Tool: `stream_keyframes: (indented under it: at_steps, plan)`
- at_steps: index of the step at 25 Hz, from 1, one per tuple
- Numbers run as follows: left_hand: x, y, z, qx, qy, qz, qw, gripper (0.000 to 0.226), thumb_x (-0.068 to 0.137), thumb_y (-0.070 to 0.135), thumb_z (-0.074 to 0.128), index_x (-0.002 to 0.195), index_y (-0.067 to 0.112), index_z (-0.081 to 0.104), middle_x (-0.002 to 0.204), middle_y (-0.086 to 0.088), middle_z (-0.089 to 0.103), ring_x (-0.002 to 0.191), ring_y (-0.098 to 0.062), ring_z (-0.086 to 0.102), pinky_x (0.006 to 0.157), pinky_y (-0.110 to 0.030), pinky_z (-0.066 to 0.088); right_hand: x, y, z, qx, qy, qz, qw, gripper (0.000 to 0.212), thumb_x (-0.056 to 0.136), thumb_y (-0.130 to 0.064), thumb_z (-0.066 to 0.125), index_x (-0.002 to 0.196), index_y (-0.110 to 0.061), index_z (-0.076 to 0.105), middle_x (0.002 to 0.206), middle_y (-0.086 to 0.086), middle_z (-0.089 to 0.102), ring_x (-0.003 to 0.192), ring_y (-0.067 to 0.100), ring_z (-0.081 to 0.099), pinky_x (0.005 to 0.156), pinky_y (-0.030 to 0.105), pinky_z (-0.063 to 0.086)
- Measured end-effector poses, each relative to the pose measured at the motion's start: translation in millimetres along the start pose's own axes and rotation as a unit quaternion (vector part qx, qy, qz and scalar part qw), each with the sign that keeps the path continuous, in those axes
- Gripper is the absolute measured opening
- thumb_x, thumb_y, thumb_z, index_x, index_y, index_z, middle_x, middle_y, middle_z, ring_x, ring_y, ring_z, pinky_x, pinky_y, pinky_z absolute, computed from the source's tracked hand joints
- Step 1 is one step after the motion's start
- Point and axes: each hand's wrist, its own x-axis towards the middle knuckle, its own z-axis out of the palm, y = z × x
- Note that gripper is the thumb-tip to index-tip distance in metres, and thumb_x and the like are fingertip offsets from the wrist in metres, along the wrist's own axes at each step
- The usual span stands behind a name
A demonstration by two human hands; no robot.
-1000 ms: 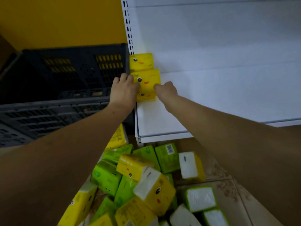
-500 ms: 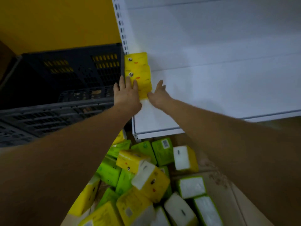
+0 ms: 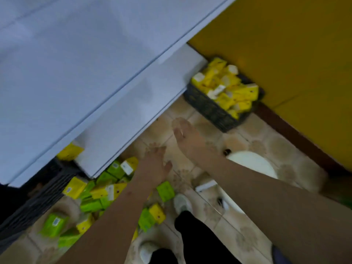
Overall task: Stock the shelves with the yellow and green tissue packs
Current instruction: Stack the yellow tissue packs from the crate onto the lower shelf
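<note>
A blurred, tilted view down over white shelves (image 3: 80, 77) that run from the lower left to the upper right. At the far left, a dark crate (image 3: 36, 199) sits beside the shelf end. One yellow tissue pack (image 3: 69, 152) shows at the left end of the lowest shelf, partly hidden by the shelf edge. On the tiled floor (image 3: 253, 145) below and just right of the crate lies a loose pile of yellow and green tissue packs (image 3: 99, 195), scattered at mixed angles, with a single green pack (image 3: 165, 191) at its right edge. The left hand (image 3: 155, 164) hangs above the pile with fingers spread and relaxed, holding nothing. Below it, two white shoes (image 3: 182, 203) and dark trouser legs (image 3: 198, 239) stand on the tiles. The right hand (image 3: 185, 136) reaches out over bare floor, fingers loosely extended and apart, also holding nothing; motion blur hides finer detail. Right of the right forearm lies a white rounded object (image 3: 253, 162), its nature unclear. Far right of the shelves, a second dark crate (image 3: 213, 107) filled with yellow tissue packs (image 3: 228, 88) stands against a yellow wall (image 3: 285, 44).
</note>
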Motion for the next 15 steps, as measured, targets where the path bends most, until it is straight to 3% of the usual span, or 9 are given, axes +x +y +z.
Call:
stream_keyframes:
  at_steps: [3,6,9,15]
  plan:
    - [-25,107,-47,-0.035,0.027,0.048,0.998,0.066,0.088,0.053,0.04,0.147,0.025,0.039,0.146,-0.004,0.045,0.127,-0.023,0.048,0.104,-0.041,0.043,-41,-5,-113,0.044,0.061,0.004,0.997,0.05,0.105,-0.03,0.035,0.147,-0.004,0.033,0.153,0.013,0.033,0.14,0.029,0.031,0.112,0.033,0.023]
    - [-30,182,-79,-0.06,0.036,0.061,0.996,0.056,0.095,0.044,0.048,0.147,0.028,0.038,0.147,0.0,0.043,0.129,-0.018,0.046,0.105,-0.038,0.043,-53,9,-189,0.086,0.085,0.029,0.992,0.057,0.104,-0.04,0.032,0.153,-0.013,0.024,0.159,0.005,0.024,0.146,0.022,0.022,0.118,0.035,0.018]
    - [-18,217,-99,-0.078,0.026,0.067,0.994,0.056,0.095,0.045,0.047,0.147,0.029,0.035,0.148,0.001,0.042,0.129,-0.018,0.046,0.105,-0.038,0.043,-48,25,-229,0.147,0.107,0.076,0.98,0.058,0.102,-0.049,0.03,0.153,-0.022,0.023,0.159,-0.002,0.024,0.146,0.021,0.022,0.118,0.039,0.022]
    - [33,250,-142,-0.054,0.017,0.056,0.997,0.051,0.097,0.036,0.048,0.146,0.023,0.039,0.145,0.002,0.046,0.129,-0.016,0.047,0.095,-0.019,0.034,-1,36,-266,0.223,0.123,0.135,0.958,0.056,0.101,-0.048,0.034,0.152,-0.026,0.027,0.154,-0.001,0.035,0.141,0.022,0.033,0.109,0.038,0.032]
